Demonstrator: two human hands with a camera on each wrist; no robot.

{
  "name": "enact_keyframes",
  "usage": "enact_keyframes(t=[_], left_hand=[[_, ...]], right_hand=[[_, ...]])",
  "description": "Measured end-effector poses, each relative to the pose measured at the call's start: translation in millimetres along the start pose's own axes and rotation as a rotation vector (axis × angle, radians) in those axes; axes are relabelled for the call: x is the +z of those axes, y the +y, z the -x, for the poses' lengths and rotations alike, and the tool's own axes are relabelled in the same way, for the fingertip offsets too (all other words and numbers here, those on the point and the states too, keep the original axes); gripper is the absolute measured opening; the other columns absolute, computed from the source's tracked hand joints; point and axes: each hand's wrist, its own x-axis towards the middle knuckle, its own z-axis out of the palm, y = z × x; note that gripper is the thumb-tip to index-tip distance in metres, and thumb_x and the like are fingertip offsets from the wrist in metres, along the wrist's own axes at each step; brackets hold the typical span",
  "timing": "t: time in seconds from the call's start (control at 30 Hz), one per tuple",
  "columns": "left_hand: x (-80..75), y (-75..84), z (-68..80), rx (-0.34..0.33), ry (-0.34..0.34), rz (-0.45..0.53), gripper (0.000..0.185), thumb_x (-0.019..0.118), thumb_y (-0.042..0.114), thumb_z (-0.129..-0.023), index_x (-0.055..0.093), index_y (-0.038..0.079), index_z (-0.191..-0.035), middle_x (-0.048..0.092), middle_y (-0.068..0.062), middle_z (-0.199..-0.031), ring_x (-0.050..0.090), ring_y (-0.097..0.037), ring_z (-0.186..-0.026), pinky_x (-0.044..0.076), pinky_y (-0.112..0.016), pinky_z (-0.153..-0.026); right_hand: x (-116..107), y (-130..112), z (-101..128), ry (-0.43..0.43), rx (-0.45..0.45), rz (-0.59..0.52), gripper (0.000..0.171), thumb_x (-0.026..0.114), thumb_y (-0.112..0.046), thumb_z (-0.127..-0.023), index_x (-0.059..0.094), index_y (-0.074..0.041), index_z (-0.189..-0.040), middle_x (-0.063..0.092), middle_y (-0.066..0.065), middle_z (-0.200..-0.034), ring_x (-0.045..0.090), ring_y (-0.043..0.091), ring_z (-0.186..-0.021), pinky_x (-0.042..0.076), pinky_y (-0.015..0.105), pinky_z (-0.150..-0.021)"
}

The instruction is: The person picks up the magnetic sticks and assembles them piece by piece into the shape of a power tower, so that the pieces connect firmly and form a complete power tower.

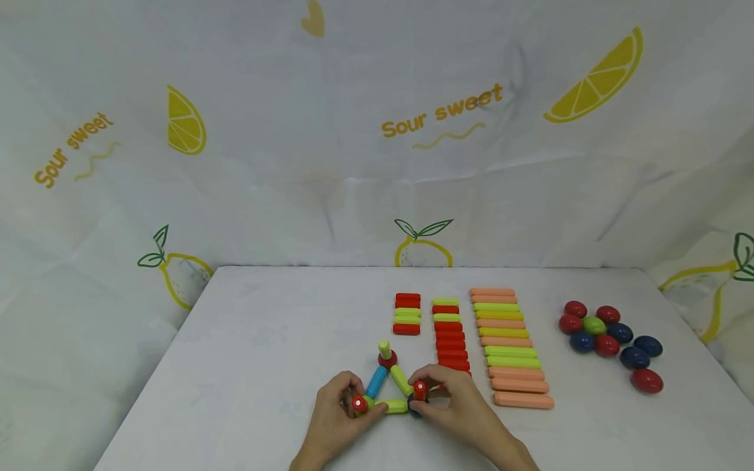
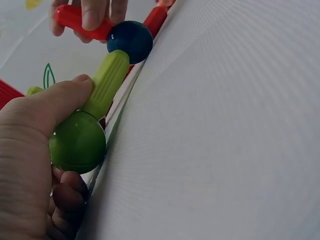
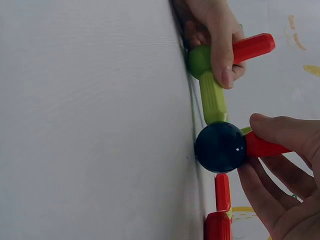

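Note:
A triangle of magnetic rods and balls lies on the table in the head view. A blue rod (image 1: 376,382) and two lime rods (image 1: 391,406) form its sides, joining a red ball (image 1: 387,358), a green ball (image 2: 78,142) and a dark blue ball (image 3: 221,147). An upright lime rod (image 1: 384,348) tops the red ball; red rods stand on the other two balls. My left hand (image 1: 340,413) grips the green ball's corner, its thumb along the front lime rod. With thumb and fingers, my right hand (image 1: 456,404) pinches the red rod (image 3: 265,146) on the dark blue ball.
Behind the right hand lie two columns of short red and lime rods (image 1: 407,313). A column of longer orange, lime and yellow rods (image 1: 509,348) lies to their right. Several loose red, blue and green balls (image 1: 607,345) sit farther right. A printed white cloth (image 1: 353,203) hangs behind.

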Motion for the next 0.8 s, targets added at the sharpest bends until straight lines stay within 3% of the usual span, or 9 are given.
enact_keyframes(t=[0.17,0.33,0.5,0.63,0.8], left_hand=[[-3.0,-0.9,0.3,0.107,0.002,0.109,0.033,0.089,0.012,-0.076,0.058,0.019,-0.086,0.053,0.002,-0.068,0.039,0.001,-0.049,0.038,-0.012,-0.042],[-5.2,1.2,-0.2,0.13,0.005,0.177,0.027,0.086,0.006,-0.079,0.061,0.016,-0.084,0.055,-0.004,-0.067,0.041,-0.008,-0.048,0.036,-0.011,-0.039],[-6.2,1.9,-0.9,0.101,0.013,0.195,0.027,0.087,0.004,-0.077,0.062,0.014,-0.082,0.058,-0.007,-0.067,0.041,-0.004,-0.049,0.037,-0.01,-0.041],[-6.4,2.6,-1.4,0.035,0.013,0.197,0.026,0.088,0.007,-0.078,0.063,0.015,-0.082,0.061,-0.008,-0.067,0.039,0.005,-0.051,0.035,-0.009,-0.041],[-5.4,3.4,-1.3,-0.015,0.014,0.198,0.025,0.088,0.012,-0.079,0.063,0.014,-0.081,0.06,-0.009,-0.067,0.038,0.006,-0.051,0.033,-0.008,-0.043]], right_hand=[[2,3,1,-0.031,-0.005,0.016,0.022,0.081,-0.012,-0.086,0.07,-0.009,-0.105,0.073,0.005,-0.104,0.066,0.003,-0.087,0.062,0.024,-0.081],[2,1,0,-0.032,-0.01,0.051,0.027,0.081,-0.011,-0.086,0.073,-0.007,-0.112,0.075,0.006,-0.104,0.065,0.001,-0.085,0.062,0.025,-0.08],[4,-1,-1,-0.029,-0.035,0.129,0.04,0.081,-0.009,-0.085,0.072,-0.006,-0.124,0.075,0.0,-0.097,0.063,-0.002,-0.082,0.06,0.02,-0.079],[5,-3,-2,-0.036,-0.046,0.188,0.046,0.081,-0.009,-0.085,0.07,-0.005,-0.129,0.073,-0.004,-0.094,0.062,-0.004,-0.081,0.06,0.019,-0.079],[-6,-8,4,-0.021,-0.03,0.195,0.052,0.082,-0.025,-0.086,0.067,-0.009,-0.134,0.072,-0.006,-0.099,0.065,0.002,-0.088,0.061,0.024,-0.081]])
